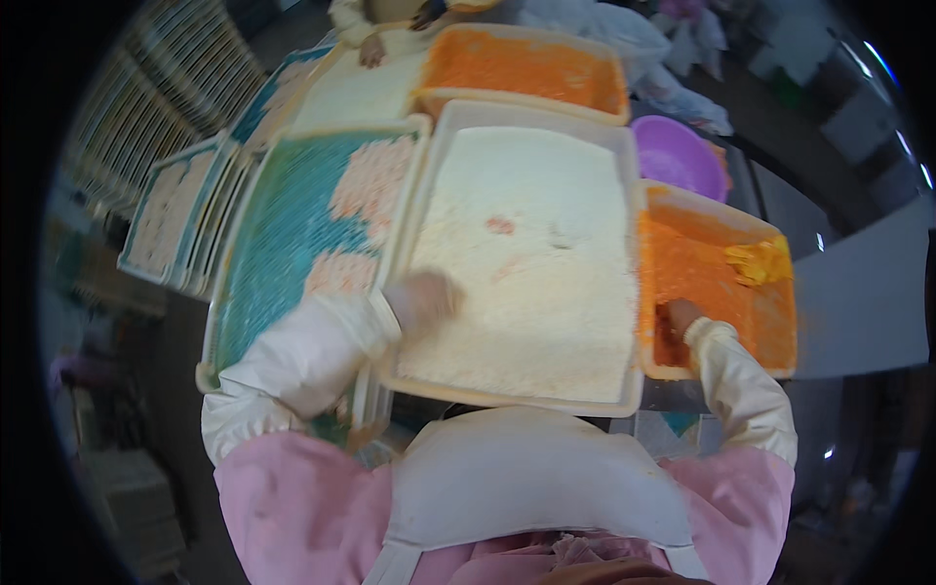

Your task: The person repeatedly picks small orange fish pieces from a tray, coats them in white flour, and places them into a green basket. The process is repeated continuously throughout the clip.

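Observation:
My left hand (426,301), blurred, hovers over the left side of a white tub (633,307) full of pale, crumb-like coating (512,329). Whether its fingers hold anything is too smeared to tell. A small pinkish lump (501,225) lies on the coating, with disturbed patches near it. My right hand (683,317) reaches down into the near left corner of a tub smeared with orange batter (702,285); its fingers are partly hidden. To the left, a teal mesh tray (281,219) bears coated pinkish pieces (373,179) along its right side.
A yellow bundle, perhaps a glove (758,261), rests in the right tub. Beyond stand a purple bowl (676,153) and a larger orange-smeared tub (526,66). Stacked trays (172,212) and a rack (161,80) are at left. A co-worker's hand (371,51) touches another pale-filled tray (358,91).

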Motion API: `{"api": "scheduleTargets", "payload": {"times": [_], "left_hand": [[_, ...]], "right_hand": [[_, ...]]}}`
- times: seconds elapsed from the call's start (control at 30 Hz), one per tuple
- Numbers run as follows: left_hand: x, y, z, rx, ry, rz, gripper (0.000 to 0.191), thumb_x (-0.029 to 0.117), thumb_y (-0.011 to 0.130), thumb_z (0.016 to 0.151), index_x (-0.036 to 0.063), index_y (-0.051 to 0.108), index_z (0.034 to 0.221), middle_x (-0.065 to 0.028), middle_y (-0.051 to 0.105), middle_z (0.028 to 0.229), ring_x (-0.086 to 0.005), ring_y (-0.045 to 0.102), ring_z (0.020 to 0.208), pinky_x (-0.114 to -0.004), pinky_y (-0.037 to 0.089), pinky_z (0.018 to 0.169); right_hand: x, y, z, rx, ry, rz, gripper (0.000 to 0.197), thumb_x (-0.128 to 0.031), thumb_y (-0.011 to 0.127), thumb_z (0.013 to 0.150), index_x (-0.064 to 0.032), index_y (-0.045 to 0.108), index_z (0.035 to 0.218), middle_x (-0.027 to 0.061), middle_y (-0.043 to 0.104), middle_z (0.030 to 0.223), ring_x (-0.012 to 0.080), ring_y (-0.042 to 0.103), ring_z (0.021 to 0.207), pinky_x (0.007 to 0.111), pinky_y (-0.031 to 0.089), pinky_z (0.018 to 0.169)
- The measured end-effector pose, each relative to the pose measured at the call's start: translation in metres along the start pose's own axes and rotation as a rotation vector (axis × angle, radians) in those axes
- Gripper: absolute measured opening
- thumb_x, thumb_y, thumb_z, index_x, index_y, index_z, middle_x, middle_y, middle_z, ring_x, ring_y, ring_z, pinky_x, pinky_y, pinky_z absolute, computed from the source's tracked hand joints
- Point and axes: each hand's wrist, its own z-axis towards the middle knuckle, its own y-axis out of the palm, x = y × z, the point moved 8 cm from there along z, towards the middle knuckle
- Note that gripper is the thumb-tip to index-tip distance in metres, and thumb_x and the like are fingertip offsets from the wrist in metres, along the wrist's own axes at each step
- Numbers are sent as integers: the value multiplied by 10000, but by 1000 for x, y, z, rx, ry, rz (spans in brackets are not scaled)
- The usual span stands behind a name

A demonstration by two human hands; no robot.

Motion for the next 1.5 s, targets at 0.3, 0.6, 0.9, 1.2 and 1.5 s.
{"api": "scheduleTargets", "payload": {"times": [0.3,0.6,0.9,1.2,1.5], "left_hand": [[22,51,6,-402,-480,178,180,205,587,724,44,668,713,-195,636,729,-360,618,713,-422,484,674],[-152,-164,-95,130,-1076,449,195,205,524,857,88,679,875,-100,652,710,-208,555,571,-315,467,599],[-115,-164,-44,375,-1073,-14,173,186,588,813,33,667,809,-76,591,633,-157,531,543,-288,435,569],[5,-3,104,-244,-351,107,302,260,608,755,38,648,955,-188,633,824,-301,616,779,-374,464,735],[33,104,88,-627,-556,-204,630,406,600,782,47,458,1279,-186,544,1195,-329,492,1137,-368,389,958]], "right_hand": [[28,-15,-25,173,128,-50,211,-215,723,651,-47,651,758,189,626,784,360,602,800,445,476,719],[48,-74,-58,283,120,-110,135,-169,678,653,-62,639,727,178,623,825,363,589,800,447,481,684],[-86,-252,-123,765,-115,315,113,-12,609,693,2,570,798,163,561,715,324,536,650,359,430,596],[-175,-192,-58,579,-428,383,231,29,537,714,-51,604,920,106,566,856,301,553,826,365,443,697],[-108,-168,-89,588,-241,601,212,-1,577,735,-38,619,939,118,602,868,288,569,801,346,457,688]]}}
